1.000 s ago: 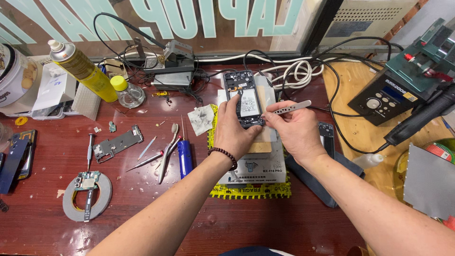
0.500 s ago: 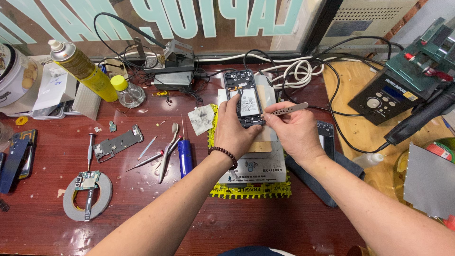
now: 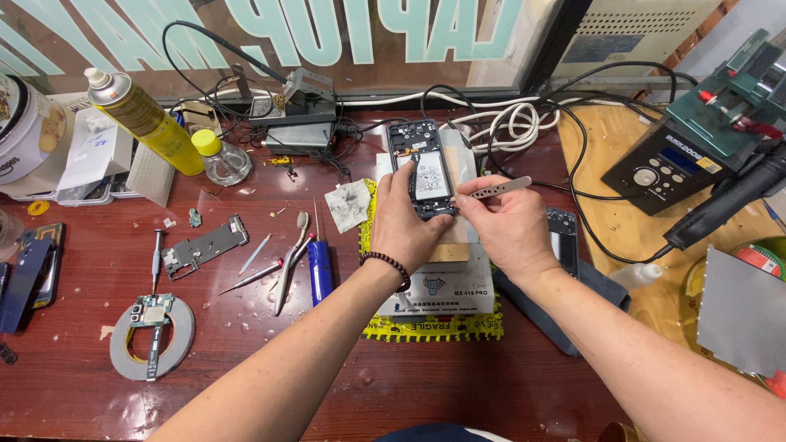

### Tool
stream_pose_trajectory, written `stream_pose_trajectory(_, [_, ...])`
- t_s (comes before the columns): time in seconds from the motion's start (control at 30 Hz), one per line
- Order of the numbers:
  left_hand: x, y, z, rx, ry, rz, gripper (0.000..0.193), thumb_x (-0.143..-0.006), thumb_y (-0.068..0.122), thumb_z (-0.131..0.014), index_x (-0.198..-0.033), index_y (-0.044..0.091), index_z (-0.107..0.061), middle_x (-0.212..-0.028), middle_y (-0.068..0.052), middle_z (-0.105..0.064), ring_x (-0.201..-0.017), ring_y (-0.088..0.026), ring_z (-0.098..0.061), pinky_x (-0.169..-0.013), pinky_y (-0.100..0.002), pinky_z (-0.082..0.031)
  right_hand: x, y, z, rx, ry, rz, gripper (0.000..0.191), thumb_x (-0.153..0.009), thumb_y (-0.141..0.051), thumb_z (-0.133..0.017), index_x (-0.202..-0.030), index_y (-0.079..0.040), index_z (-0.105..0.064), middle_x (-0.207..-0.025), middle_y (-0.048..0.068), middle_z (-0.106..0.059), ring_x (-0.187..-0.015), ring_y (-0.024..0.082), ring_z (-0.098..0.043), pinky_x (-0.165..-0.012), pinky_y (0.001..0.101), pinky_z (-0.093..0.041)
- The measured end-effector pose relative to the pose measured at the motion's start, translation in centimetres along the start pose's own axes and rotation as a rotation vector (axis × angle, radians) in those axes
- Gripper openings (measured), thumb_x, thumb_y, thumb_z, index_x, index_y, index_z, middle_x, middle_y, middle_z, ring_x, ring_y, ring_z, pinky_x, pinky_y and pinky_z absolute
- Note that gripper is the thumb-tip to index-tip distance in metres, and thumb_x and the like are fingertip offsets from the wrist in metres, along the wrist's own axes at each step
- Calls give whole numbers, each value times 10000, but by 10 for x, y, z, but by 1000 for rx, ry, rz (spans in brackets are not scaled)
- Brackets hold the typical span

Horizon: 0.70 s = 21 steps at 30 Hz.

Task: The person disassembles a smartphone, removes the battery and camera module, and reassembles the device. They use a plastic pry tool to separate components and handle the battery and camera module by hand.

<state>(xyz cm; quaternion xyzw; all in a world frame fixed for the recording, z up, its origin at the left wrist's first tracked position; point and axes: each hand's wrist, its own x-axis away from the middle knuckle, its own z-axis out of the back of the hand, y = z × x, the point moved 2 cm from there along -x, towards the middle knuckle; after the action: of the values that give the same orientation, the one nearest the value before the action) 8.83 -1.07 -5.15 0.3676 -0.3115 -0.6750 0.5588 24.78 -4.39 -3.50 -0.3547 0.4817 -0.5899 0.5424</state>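
Left hand (image 3: 405, 225) is wrapped around the opened black phone with exposed innards (image 3: 426, 168), held over the white block (image 3: 446, 278) mid-bench; right hand (image 3: 512, 225) pinches slim metal tweezers (image 3: 499, 189) at its edge — one slip could gouge the board or tear a flex cable.

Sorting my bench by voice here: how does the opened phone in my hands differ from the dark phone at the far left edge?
The opened black phone is held tilted up, insides exposed; the dark blue phone lies flat, closed, untouched. Both are slim rectangles.
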Motion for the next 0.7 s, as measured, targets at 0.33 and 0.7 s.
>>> stream_pose_trajectory(0.33, [0, 0, -1, -13, -2, 4, 956, -650, 178, -922, -1448, 35, -415, -1338, -184, -504, -1222, -364, -566, -1024, -410, -491, 3, -4, -1, 6, 33, -31, 161, -918, -108, -721, -1034, 0, -748, -838, 42, -774, -741, 45, -676, -651, 197, -533])
stream_pose_trajectory(0.7, [-2, 2, 1, -31, -2, 24, 965, -648, 177, -922, -1451, 38, -406, -1368, -190, -491, -1251, -364, -549, -1042, -412, -474, 4, -7, -4, 20, 87, -41, 151, -906, -108, -723, -1003, 6, -748, -823, 44, -779, -731, 49, -689, -638, 205, -541])
